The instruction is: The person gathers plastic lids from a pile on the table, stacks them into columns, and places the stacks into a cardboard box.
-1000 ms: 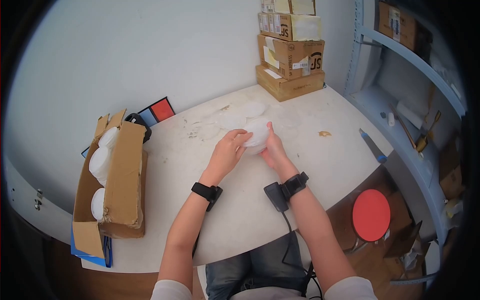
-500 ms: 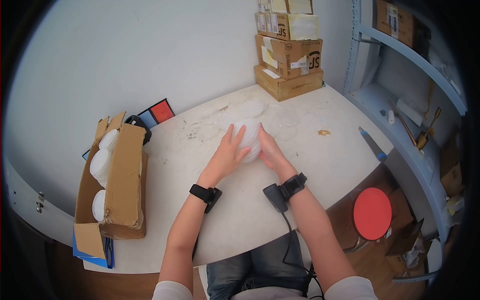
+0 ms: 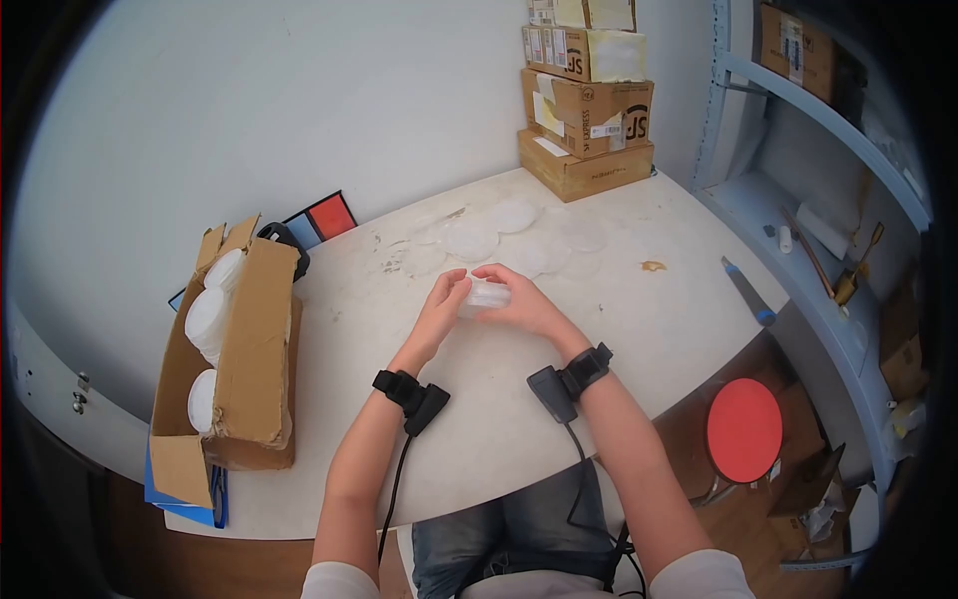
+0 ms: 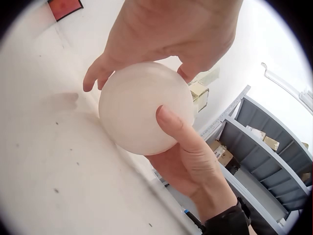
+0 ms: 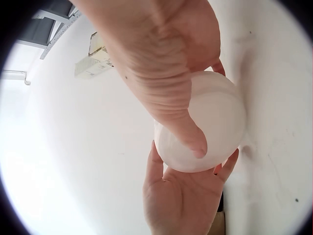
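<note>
Both hands hold a short stack of round translucent plastic lids above the middle of the table. In the head view the stack shows mostly its rim side, between the fingertips. My left hand grips the left edge, its thumb and fingers spread around the rim. On the other side, my right hand pinches the stack, with the thumb across the round face in the left wrist view. The right wrist view shows the left palm at the opposite rim. Several flat translucent lids lie on the table beyond the hands.
An opened cardboard box with stacks of white round lids stands at the left. Taped cartons are piled at the back. A utility knife lies by the right edge, near a red stool and grey shelving.
The stack has come nearer to me and tilted from showing its round face to showing its side. Left fingers, earlier stretched across it, now curl round its edge; the right hand has turned inward.
</note>
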`<state>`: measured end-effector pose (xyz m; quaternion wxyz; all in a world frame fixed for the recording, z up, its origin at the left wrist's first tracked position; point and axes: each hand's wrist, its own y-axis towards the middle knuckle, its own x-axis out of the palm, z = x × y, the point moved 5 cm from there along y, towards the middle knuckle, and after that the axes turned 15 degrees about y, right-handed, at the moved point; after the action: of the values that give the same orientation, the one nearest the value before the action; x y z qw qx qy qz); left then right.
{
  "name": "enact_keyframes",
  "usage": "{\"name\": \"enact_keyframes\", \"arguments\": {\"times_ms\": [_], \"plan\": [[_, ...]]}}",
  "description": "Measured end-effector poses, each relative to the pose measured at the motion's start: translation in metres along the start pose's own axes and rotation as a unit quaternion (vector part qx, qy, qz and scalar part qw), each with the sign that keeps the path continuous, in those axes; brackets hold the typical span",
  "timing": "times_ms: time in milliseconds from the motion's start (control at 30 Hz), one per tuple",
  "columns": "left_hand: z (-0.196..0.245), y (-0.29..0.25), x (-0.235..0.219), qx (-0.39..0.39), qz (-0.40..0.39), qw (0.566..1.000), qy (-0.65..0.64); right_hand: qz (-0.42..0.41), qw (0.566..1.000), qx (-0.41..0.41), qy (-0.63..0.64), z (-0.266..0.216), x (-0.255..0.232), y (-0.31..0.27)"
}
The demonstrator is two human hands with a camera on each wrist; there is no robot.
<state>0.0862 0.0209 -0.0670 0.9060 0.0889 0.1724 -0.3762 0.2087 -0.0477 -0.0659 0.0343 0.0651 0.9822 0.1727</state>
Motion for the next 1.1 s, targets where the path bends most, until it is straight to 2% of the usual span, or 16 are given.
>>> {"name": "enact_keyframes", "arguments": {"times_ms": [33,167,233,267,333,567,633,667,733,833,900,933,967,1000,1067,1100], "plan": [[-0.007,0.003,0.004,-0.012,-0.045,0.999,-0.002,-0.016,1.0,0.013,-0.015,0.003,0.002,-0.001],[-0.002,0.003,0.008,0.011,-0.004,1.0,-0.025,0.041,0.999,0.002,-0.005,0.007,-0.004,0.0],[0.012,-0.003,0.002,0.003,0.037,0.998,-0.059,0.09,0.986,0.044,0.137,0.01,-0.007,0.002],[0.011,-0.002,0.002,0.003,0.037,0.998,-0.059,0.089,0.986,0.043,0.137,0.009,-0.007,0.002],[0.009,-0.001,0.012,-0.004,-0.051,0.999,-0.01,0.075,0.997,0.021,-0.007,0.004,-0.009,0.001],[-0.001,0.002,0.008,0.037,-0.033,0.998,0.03,0.11,0.991,0.038,-0.065,0.006,-0.013,0.0],[-0.001,0.0,0.001,0.016,-0.067,0.997,-0.025,0.081,0.982,0.095,0.139,0.004,-0.01,-0.002],[0.0,-0.003,0.0,0.016,-0.066,0.997,-0.026,0.08,0.982,0.096,0.139,0.005,-0.007,-0.003],[0.0,-0.01,0.008,-0.023,-0.135,0.983,-0.119,0.023,0.983,0.112,0.146,0.007,0.004,-0.001],[-0.015,-0.007,-0.006,-0.055,-0.087,0.971,-0.215,0.069,0.967,0.13,0.21,0.019,-0.021,0.014],[-0.027,-0.007,-0.015,-0.072,-0.07,0.958,-0.268,0.211,0.977,0.0,-0.014,0.023,-0.078,0.031],[-0.033,-0.007,-0.02,-0.089,-0.059,0.942,-0.317,0.268,0.944,-0.021,-0.19,0.03,-0.104,0.028],[-0.038,-0.005,-0.024,-0.083,-0.059,0.944,-0.313,0.319,0.876,-0.043,-0.358,0.03,-0.124,0.026],[-0.045,-0.004,-0.025,-0.094,-0.048,0.938,-0.33,0.322,0.875,-0.049,-0.358,0.032,-0.132,0.023],[-0.048,0.002,-0.026,-0.094,-0.044,0.932,-0.348,0.281,0.826,0.14,-0.469,0.049,-0.148,0.015],[-0.049,0.004,-0.024,-0.093,-0.057,0.924,-0.366,0.285,0.823,0.137,-0.472,0.047,-0.156,0.014]]}}
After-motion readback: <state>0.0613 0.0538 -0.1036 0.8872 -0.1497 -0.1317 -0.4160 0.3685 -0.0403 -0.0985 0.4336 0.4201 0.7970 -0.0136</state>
